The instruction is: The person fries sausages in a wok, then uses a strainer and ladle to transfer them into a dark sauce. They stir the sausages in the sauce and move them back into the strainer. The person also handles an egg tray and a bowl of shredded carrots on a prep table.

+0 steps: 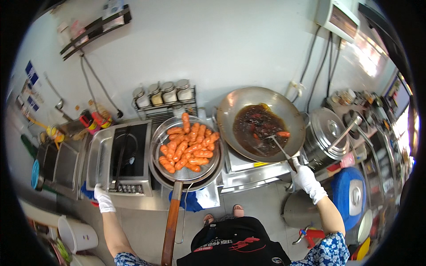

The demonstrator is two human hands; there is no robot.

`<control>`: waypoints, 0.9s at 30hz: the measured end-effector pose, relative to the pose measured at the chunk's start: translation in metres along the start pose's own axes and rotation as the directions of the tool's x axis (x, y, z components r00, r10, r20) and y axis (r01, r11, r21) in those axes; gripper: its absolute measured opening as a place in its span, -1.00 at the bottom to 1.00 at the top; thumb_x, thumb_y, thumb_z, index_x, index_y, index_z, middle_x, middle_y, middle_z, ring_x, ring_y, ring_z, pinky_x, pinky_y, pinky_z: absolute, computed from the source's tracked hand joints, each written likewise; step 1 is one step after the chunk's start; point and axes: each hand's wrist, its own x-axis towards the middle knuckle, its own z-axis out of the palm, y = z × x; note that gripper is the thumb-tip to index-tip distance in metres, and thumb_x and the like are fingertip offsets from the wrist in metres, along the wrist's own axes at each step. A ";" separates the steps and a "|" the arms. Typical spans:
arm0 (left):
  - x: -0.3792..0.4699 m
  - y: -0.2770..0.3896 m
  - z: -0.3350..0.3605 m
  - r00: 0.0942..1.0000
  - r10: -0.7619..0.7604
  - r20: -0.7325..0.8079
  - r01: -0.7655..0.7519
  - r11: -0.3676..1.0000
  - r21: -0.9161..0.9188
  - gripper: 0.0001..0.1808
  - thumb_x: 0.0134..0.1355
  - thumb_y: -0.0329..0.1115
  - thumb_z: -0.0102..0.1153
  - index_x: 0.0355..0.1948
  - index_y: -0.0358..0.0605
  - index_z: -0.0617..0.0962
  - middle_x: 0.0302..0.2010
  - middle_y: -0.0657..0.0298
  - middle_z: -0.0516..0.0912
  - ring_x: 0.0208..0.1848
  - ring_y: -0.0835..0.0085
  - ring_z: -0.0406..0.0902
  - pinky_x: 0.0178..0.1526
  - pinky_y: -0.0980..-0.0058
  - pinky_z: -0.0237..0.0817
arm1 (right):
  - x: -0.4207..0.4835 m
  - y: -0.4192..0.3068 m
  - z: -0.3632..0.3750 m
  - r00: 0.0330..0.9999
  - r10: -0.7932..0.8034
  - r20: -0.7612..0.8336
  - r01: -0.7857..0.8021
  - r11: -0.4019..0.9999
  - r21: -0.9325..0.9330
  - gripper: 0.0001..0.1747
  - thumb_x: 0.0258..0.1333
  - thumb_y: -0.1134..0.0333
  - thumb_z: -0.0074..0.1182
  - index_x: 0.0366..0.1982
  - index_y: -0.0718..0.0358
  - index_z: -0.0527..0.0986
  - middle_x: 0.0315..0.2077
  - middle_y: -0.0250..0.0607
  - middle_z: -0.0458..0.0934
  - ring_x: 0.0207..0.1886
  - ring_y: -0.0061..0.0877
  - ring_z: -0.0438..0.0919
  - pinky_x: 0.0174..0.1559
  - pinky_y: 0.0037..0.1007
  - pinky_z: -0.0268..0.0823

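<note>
My right hand, in a white glove, grips the dark handle of a long metal cooking utensil. Its head dips into dark oil in a large steel wok, beside a sausage at the surface; other sausages in the oil are hard to make out. At the near end of a rectangular stainless tray, my left hand, also gloved, holds the rim. Between my hands, glossy orange-red sausages are heaped in a wood-handled mesh strainer resting over a metal basin.
An induction cooker adjoins the tray. Lidded seasoning jars stand on a wire rack by the wall. Right of the wok is a lidded steel pot with a ladle across it. The strainer's handle juts past the counter edge towards me.
</note>
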 end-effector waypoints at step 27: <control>-0.041 -0.002 0.053 0.999 -0.050 0.008 0.048 0.989 0.143 -0.63 0.10 -0.07 0.19 -0.17 -0.06 0.53 -0.22 0.36 0.60 -0.22 0.50 0.47 -0.19 0.54 0.29 | 0.090 -0.048 0.026 0.993 0.086 -0.079 -0.084 0.996 0.030 -0.49 0.07 0.39 -0.25 0.11 0.31 0.28 -0.39 0.04 0.58 -0.30 -0.13 0.57 -0.21 -0.20 0.38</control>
